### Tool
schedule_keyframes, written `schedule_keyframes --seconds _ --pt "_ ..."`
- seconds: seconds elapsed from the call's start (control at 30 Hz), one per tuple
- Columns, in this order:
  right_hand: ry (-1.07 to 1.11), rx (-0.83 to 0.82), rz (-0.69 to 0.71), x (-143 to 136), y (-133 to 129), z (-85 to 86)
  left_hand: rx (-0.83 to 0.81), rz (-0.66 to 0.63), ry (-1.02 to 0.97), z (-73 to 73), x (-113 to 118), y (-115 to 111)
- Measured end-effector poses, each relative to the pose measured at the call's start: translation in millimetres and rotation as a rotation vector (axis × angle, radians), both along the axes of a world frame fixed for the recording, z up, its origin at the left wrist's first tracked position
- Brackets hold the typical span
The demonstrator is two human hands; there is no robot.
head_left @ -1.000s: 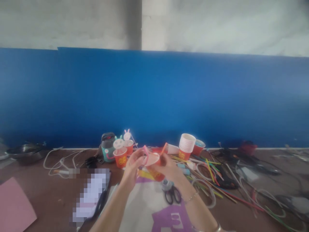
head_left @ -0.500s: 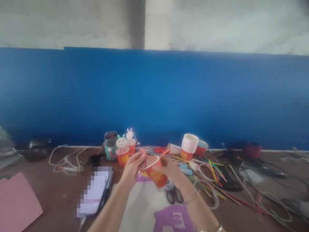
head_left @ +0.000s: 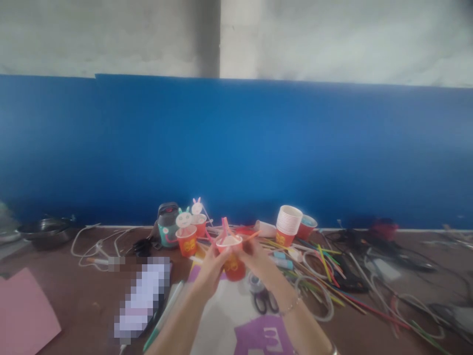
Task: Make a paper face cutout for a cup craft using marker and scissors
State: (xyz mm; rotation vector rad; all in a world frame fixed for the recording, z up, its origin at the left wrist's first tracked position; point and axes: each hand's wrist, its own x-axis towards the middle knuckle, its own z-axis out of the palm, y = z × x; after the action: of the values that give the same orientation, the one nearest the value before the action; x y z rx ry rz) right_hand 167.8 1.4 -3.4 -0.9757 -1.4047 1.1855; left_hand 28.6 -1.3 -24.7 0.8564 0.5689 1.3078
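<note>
A red paper cup (head_left: 235, 268) with yellow print is held upright between both hands above the white sheet (head_left: 214, 310). My left hand (head_left: 211, 270) grips its left side, and my right hand (head_left: 255, 257) wraps round its right side. Pink strips (head_left: 224, 228) rise from the cup's left rim, and an orange stick (head_left: 254, 235) points out by my right fingers. Behind on the left stand two red cups with rabbit faces, one green-eared (head_left: 187, 242) and one pink-eared (head_left: 199, 225). Black scissors (head_left: 264, 301) and a tape roll (head_left: 254, 282) lie below my right hand.
A stack of paper cups (head_left: 288, 223) stands at the back right, with coloured pipe cleaners (head_left: 332, 283) and cables around. A phone (head_left: 142, 298) and pink paper (head_left: 27, 313) lie left. Purple paper (head_left: 258, 335) is in front; a blue panel (head_left: 236, 148) rises behind.
The cup has gone from tilted to upright and shifted slightly left. My left hand has moved from the pink strips down onto the cup's side. A green-tipped pen now shows beside the phone.
</note>
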Motion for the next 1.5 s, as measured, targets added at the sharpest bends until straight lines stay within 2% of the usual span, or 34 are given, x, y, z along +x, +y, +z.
schedule_keyframes --seconds 0.1,0.27,0.4,0.53,0.67,0.87,0.97,1.07,1.13,1.23,1.33,1.43,1.5 --pt "-0.015 0.024 0.035 5.4 0.5 2.0 -0.033 0.011 -0.013 -1.4 -1.5 1.4" --pt "-0.155 0.127 -0.054 11.9 6.3 8.3 -0.148 0.06 -0.052 -4.8 -3.9 4.0" --pt "-0.331 0.322 -0.187 13.5 5.8 9.5 -0.091 0.057 -0.001 -6.5 -1.1 1.6" --pt "-0.365 0.425 -0.169 12.5 -0.9 13.0 -0.096 0.053 0.024 -1.3 0.3 -1.4" --pt "-0.33 0.389 -0.12 10.4 -6.9 18.3 -0.139 0.068 -0.005 4.6 -0.3 -3.4" --pt "-0.211 0.219 -0.065 8.4 -6.4 16.1 -0.15 -0.026 0.038 7.1 -7.3 -4.3" --pt "-0.113 0.177 -0.031 10.0 -3.5 12.9 -0.118 0.011 0.03 8.6 -9.8 -3.1" --pt "-0.109 0.165 -0.04 14.1 -2.8 13.2 -0.062 0.086 0.074 8.9 -10.9 -0.9" --pt "-0.16 0.234 -0.11 17.6 -3.8 15.9 -0.012 0.184 0.166 7.8 -12.0 1.2" --pt "-0.361 0.478 -0.267 22.3 -5.0 20.5 0.106 0.302 0.35 5.6 -14.1 4.5" --pt "-0.672 0.676 -0.324 25.0 -3.1 20.7 0.191 0.268 0.421 4.4 -14.3 6.4" --pt "-0.84 0.716 -0.365 27.7 0.6 16.9 0.221 0.14 0.371 4.6 -13.7 6.8" --pt "-0.878 0.723 -0.404 30.8 2.4 14.9 0.251 0.135 0.349 6.4 -15.5 6.8"
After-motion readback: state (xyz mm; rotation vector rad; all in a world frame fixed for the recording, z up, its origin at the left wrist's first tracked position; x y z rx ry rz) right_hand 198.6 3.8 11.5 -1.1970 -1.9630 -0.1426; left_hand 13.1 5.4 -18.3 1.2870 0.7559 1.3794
